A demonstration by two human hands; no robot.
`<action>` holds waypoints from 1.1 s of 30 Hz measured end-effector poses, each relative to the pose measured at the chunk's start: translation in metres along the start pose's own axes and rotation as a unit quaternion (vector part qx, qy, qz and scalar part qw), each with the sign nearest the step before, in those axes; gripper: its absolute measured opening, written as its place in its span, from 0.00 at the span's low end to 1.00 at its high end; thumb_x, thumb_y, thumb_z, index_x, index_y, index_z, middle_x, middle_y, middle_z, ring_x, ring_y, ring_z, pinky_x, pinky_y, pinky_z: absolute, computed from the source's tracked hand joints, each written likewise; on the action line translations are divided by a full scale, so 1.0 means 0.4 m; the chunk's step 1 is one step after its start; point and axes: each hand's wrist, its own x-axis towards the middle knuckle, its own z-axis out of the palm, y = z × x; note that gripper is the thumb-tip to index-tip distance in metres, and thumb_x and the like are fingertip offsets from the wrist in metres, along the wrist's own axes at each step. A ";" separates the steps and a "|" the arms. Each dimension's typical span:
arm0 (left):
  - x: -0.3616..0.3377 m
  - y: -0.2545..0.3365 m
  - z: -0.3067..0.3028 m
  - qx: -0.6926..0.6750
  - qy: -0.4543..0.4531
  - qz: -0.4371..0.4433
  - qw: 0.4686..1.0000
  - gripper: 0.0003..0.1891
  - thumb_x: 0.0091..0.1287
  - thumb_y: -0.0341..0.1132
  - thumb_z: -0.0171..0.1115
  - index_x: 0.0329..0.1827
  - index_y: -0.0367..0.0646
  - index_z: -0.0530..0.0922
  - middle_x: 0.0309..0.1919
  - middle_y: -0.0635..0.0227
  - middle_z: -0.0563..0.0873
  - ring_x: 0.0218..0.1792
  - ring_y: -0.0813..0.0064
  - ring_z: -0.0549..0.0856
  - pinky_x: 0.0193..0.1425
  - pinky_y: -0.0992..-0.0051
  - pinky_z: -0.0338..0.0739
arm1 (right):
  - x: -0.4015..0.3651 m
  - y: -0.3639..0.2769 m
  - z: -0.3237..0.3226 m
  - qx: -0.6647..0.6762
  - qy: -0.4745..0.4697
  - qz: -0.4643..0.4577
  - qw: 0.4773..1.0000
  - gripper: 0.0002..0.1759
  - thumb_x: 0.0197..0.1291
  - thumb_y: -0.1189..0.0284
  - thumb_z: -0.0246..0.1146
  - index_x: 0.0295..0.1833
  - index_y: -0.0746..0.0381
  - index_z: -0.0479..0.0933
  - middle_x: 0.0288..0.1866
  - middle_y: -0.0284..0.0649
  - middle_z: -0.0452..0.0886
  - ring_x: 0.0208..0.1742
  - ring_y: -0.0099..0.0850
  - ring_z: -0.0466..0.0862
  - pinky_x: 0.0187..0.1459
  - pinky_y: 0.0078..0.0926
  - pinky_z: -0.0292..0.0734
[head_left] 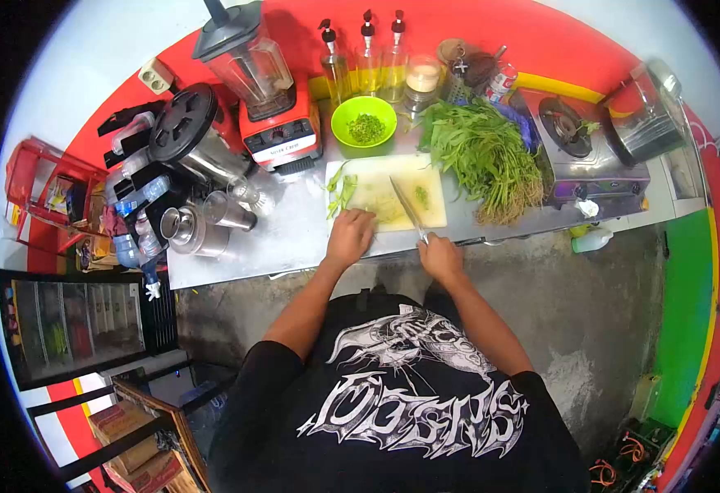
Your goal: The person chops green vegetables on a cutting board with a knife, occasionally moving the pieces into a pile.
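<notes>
My right hand [442, 260] is closed round the handle of a kitchen knife [407, 203], whose blade slants up and left across the white cutting board [388, 166]. On the board's front left corner rests my left hand [351, 237], palm down, its fingers laid on the surface with nothing seen in them. Just beyond those fingers lie some loose green leaves and stems [342, 191]. A small heap of chopped greens [422, 197] sits to the right of the blade. Behind the board, a lime-green bowl [341, 125] holds more chopped greens [366, 129].
A big bunch of leafy greens [491, 156] with roots lies right of the board, beside a gas stove [598, 177]. Pump bottles [368, 66] line the back wall. A red blender [282, 135] and metal cups [191, 230] stand to the left.
</notes>
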 end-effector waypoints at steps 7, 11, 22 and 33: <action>-0.015 -0.049 0.048 0.043 0.035 -0.014 0.998 0.12 0.66 0.38 0.70 0.48 0.44 0.85 0.54 0.58 0.81 0.54 0.51 0.78 0.62 0.54 0.70 | -0.003 0.003 0.028 0.004 0.018 -0.001 1.000 0.21 0.71 0.56 0.59 0.49 0.66 0.80 0.38 0.60 0.87 0.42 0.60 0.88 0.46 0.57 0.83; -0.001 0.005 0.056 0.065 0.036 -0.080 0.994 0.13 0.64 0.39 0.71 0.49 0.48 0.83 0.56 0.58 0.79 0.56 0.52 0.76 0.63 0.54 0.68 | -0.001 0.010 0.046 0.004 0.014 -0.001 1.000 0.20 0.72 0.58 0.58 0.48 0.66 0.78 0.37 0.59 0.87 0.41 0.59 0.88 0.46 0.57 0.83; 0.038 0.012 0.116 0.081 -0.048 0.073 0.993 0.23 0.66 0.32 0.61 0.66 0.51 0.81 0.61 0.66 0.82 0.64 0.57 0.76 0.64 0.53 0.67 | 0.012 -0.017 0.025 -0.021 -0.030 0.023 0.999 0.21 0.74 0.59 0.53 0.50 0.67 0.78 0.39 0.60 0.87 0.42 0.59 0.88 0.49 0.58 0.82; 0.041 0.024 0.107 0.103 -0.066 0.058 0.991 0.24 0.66 0.32 0.62 0.67 0.52 0.80 0.61 0.66 0.81 0.64 0.57 0.75 0.65 0.54 0.68 | 0.009 -0.040 0.002 -0.037 0.007 0.018 0.999 0.18 0.72 0.62 0.57 0.51 0.68 0.77 0.38 0.58 0.88 0.41 0.56 0.90 0.46 0.54 0.85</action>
